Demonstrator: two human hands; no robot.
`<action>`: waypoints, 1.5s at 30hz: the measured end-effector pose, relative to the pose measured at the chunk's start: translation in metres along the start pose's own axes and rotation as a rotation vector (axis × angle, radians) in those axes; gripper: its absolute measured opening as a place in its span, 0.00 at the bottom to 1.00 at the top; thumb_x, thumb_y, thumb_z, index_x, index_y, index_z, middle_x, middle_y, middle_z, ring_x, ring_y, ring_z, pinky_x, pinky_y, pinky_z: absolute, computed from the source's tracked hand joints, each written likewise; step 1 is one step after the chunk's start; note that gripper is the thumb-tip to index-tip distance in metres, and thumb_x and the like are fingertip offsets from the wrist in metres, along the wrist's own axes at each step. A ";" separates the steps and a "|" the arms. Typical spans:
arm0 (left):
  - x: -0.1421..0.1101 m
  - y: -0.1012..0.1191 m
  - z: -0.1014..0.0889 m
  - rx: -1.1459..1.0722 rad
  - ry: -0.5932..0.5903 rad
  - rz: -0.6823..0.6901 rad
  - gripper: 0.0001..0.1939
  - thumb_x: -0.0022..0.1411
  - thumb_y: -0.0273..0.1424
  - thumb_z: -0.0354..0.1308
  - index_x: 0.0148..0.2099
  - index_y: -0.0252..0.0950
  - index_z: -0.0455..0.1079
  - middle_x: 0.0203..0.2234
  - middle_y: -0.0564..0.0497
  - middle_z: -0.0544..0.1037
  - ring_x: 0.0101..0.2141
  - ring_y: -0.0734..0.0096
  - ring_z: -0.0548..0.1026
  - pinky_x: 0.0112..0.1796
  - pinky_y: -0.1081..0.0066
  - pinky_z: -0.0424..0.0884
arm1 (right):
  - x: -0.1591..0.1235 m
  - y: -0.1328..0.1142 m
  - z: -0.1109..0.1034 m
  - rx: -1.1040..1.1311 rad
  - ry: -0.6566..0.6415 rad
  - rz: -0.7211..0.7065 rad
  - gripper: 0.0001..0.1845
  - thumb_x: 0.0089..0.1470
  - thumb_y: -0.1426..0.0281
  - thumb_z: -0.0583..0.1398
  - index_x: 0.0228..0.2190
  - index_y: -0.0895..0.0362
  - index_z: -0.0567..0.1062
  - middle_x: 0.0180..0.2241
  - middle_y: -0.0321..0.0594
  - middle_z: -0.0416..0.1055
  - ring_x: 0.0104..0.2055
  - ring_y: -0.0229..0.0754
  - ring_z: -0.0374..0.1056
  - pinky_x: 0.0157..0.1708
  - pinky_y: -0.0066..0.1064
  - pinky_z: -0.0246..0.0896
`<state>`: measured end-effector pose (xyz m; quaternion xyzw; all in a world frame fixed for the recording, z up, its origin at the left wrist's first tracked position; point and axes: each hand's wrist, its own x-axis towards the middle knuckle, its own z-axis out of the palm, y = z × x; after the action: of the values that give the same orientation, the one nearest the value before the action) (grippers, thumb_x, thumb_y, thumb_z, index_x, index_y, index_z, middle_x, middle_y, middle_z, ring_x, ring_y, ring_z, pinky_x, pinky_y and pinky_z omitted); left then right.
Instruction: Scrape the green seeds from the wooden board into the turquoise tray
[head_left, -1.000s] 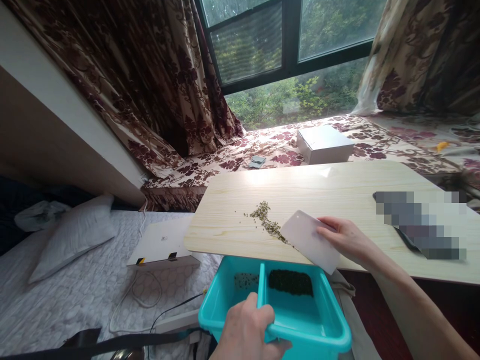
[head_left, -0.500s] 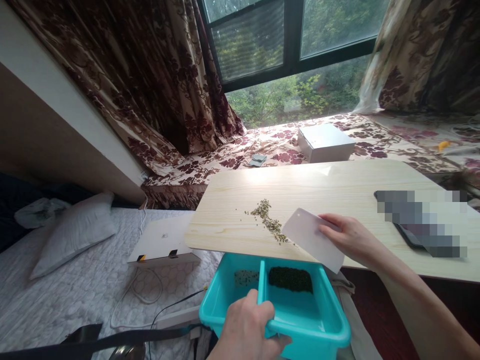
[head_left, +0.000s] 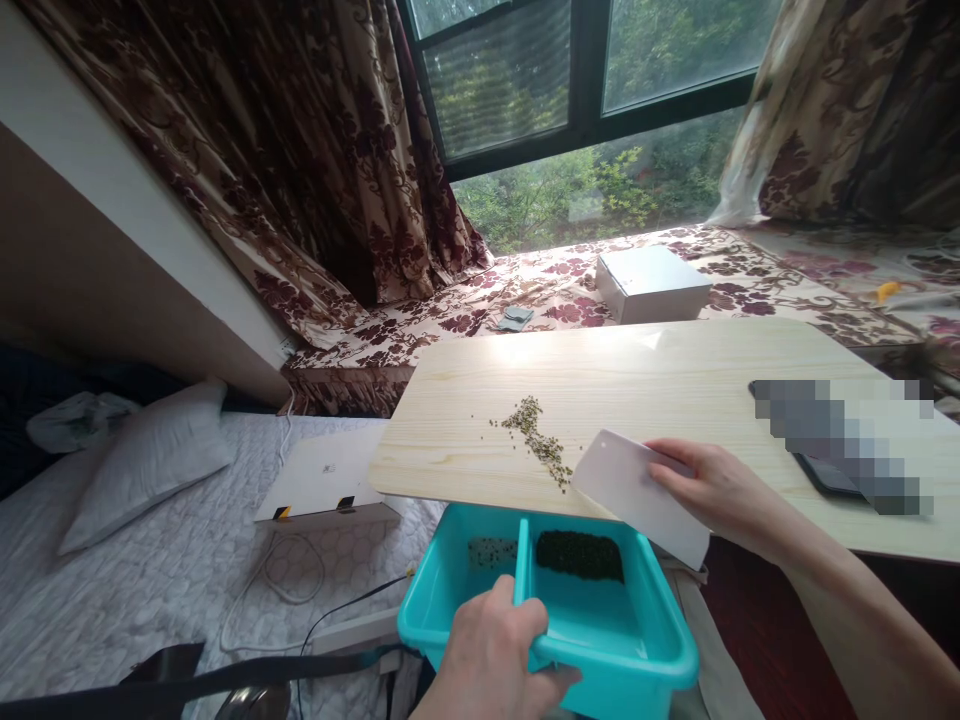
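With my right hand (head_left: pixel 697 485) I pinch a white plastic scraper (head_left: pixel 634 495) that lies slanted over the front edge of the pale wooden table (head_left: pixel 465 390). Left of its edge is a loose streak of small greenish-brown beans (head_left: pixel 541 438) on the tabletop. My left hand (head_left: pixel 499 645) grips the near rim of a turquoise two-compartment bin (head_left: pixel 675 640), at the divider, just below the table edge. In the right compartment lies a dark green heap of beans (head_left: pixel 579 555); a thin scatter of pale and dark bits (head_left: pixel 491 552) covers part of the left one.
A black device (head_left: pixel 832 480), partly pixelated, lies on the table's right side. Behind the table, a silver-grey box (head_left: pixel 654 285) rests on the floral window seat. On the bed at left are a white box (head_left: pixel 322 475), a pillow (head_left: pixel 154 465) and cables (head_left: pixel 292 590).
My right hand and the scraper have shifted slightly right and down, away from the beans. The left hand and bin look nearly unchanged.
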<state>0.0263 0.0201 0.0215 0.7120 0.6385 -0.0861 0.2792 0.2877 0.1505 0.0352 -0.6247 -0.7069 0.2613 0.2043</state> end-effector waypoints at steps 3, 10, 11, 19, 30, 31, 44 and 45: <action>0.001 -0.001 0.002 -0.003 0.008 0.003 0.14 0.57 0.44 0.70 0.35 0.40 0.75 0.37 0.50 0.75 0.40 0.60 0.76 0.35 0.69 0.62 | -0.001 0.002 -0.002 -0.029 0.034 0.021 0.22 0.49 0.60 0.53 0.36 0.56 0.82 0.33 0.45 0.83 0.32 0.50 0.77 0.28 0.34 0.65; 0.002 -0.001 0.003 -0.001 0.023 0.004 0.15 0.56 0.44 0.71 0.34 0.40 0.74 0.36 0.50 0.74 0.40 0.60 0.76 0.34 0.69 0.62 | 0.003 0.003 -0.002 -0.003 0.070 0.003 0.20 0.51 0.60 0.53 0.35 0.55 0.82 0.32 0.44 0.82 0.31 0.49 0.76 0.27 0.33 0.64; 0.002 0.000 0.002 -0.003 0.017 0.003 0.14 0.57 0.43 0.71 0.35 0.40 0.74 0.36 0.50 0.75 0.40 0.60 0.76 0.35 0.69 0.62 | 0.003 0.004 0.000 0.003 0.062 -0.002 0.20 0.51 0.60 0.53 0.35 0.54 0.82 0.31 0.43 0.82 0.30 0.48 0.76 0.27 0.33 0.64; -0.001 0.001 0.002 0.008 0.001 -0.009 0.15 0.57 0.44 0.71 0.36 0.39 0.75 0.37 0.49 0.75 0.41 0.59 0.76 0.37 0.68 0.64 | 0.007 0.007 0.000 -0.028 0.088 0.052 0.20 0.51 0.61 0.54 0.36 0.54 0.83 0.33 0.45 0.83 0.33 0.50 0.77 0.29 0.34 0.65; -0.002 -0.002 0.003 0.002 0.021 -0.008 0.14 0.57 0.43 0.71 0.35 0.40 0.74 0.37 0.50 0.75 0.40 0.60 0.76 0.36 0.69 0.64 | 0.012 -0.002 0.005 0.057 -0.001 0.012 0.19 0.50 0.60 0.54 0.34 0.55 0.82 0.33 0.43 0.82 0.32 0.47 0.76 0.28 0.32 0.65; -0.002 -0.002 0.003 0.002 0.021 -0.009 0.14 0.57 0.43 0.70 0.35 0.40 0.74 0.37 0.50 0.75 0.40 0.60 0.76 0.36 0.69 0.64 | 0.012 -0.002 0.005 0.067 -0.006 0.000 0.19 0.51 0.59 0.54 0.34 0.55 0.82 0.32 0.43 0.82 0.32 0.47 0.76 0.27 0.32 0.65; -0.004 -0.004 0.003 -0.009 0.028 -0.007 0.14 0.57 0.43 0.71 0.35 0.40 0.74 0.36 0.50 0.75 0.40 0.61 0.76 0.35 0.69 0.63 | 0.006 -0.006 0.006 0.067 -0.035 -0.028 0.22 0.51 0.58 0.54 0.36 0.56 0.83 0.34 0.44 0.82 0.32 0.48 0.76 0.28 0.33 0.67; -0.004 -0.005 0.004 -0.009 0.031 -0.010 0.14 0.57 0.43 0.71 0.35 0.40 0.74 0.36 0.50 0.74 0.40 0.61 0.76 0.35 0.69 0.62 | 0.005 -0.007 0.006 0.064 -0.032 -0.024 0.22 0.51 0.58 0.54 0.36 0.56 0.82 0.34 0.45 0.82 0.32 0.48 0.76 0.28 0.33 0.67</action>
<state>0.0215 0.0152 0.0186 0.7089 0.6466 -0.0735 0.2720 0.2780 0.1545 0.0350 -0.6051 -0.7088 0.2911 0.2161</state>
